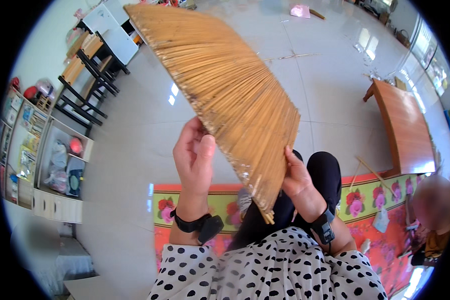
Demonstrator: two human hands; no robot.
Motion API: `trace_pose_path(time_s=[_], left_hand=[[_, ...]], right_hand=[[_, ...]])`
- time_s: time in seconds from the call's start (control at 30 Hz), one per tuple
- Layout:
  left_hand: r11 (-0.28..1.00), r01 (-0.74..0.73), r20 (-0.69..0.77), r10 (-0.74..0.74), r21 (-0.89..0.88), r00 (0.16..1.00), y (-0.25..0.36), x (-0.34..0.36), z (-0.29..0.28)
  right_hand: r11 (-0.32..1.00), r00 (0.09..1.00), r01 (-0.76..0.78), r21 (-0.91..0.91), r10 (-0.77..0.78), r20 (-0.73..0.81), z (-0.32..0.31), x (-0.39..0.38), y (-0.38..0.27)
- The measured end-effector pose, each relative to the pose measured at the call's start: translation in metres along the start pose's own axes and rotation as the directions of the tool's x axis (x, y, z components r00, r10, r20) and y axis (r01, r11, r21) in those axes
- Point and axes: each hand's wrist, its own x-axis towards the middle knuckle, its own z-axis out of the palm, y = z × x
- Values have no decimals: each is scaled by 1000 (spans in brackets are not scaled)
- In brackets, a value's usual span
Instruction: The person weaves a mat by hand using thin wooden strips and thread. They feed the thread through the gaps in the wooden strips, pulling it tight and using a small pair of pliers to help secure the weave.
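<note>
A broad panel of thin tan strips, like split bamboo or straw laid side by side, is held up in front of me at a slant. Its upper end reaches toward the far left, and several stick ends poke out at its lower tip. My left hand grips the left edge, thumb on the near side and fingers partly hidden behind. At the right edge, my right hand pinches the panel near its lower part. Clear shiny bits, perhaps tape or plastic, show along the left edge.
A low brown wooden table stands at right. Beneath me lies a floral mat with thin sticks on it. Another person sits at far right. Chairs and a shelf unit line the left side.
</note>
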Motion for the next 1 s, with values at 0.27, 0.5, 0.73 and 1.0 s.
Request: trace_pose_path(time_s=[0.27,0.5,0.73,1.0], left_hand=[[895,195,-168,-137,401,976,26,14,-11],[651,-35,54,-9,758,998,3,-8,-5],[730,173,-92,-150,662,984,-2,0,-24],[675,-105,79,70,730,994,36,-25,-20]], right_hand=[[939,947,-320,127,319,30,17,25,76],[889,889,-453,64,445,109,7,39,130],[876,883,-466,124,453,121,-15,60,138],[921,890,-381,78,343,300,0,60,154]])
